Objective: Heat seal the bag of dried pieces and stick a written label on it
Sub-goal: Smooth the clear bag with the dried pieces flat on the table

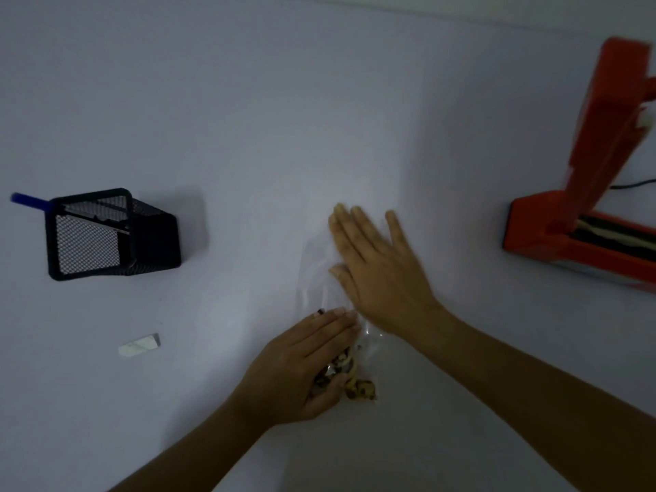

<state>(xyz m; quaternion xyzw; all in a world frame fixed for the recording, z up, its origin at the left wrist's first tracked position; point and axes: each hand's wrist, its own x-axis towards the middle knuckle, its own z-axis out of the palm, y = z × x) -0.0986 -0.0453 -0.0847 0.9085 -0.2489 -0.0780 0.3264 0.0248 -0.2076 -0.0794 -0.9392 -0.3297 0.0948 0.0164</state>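
A clear plastic bag [316, 275] lies flat on the white table [319, 118] in the middle, with brown and yellow dried pieces [358, 383] bunched at its near end. My left hand [301, 363] lies over the filled end with straight fingers pressing it down. My right hand [376, 268] presses flat, fingers spread, on the empty upper part of the bag. The orange heat sealer [582, 214] stands at the right edge with its arm raised. A small white label [139, 345] lies at the near left.
A black mesh pen holder [106, 236] with a blue pen [30, 201] sticking out stands at the left. A black cable [635, 184] runs behind the sealer.
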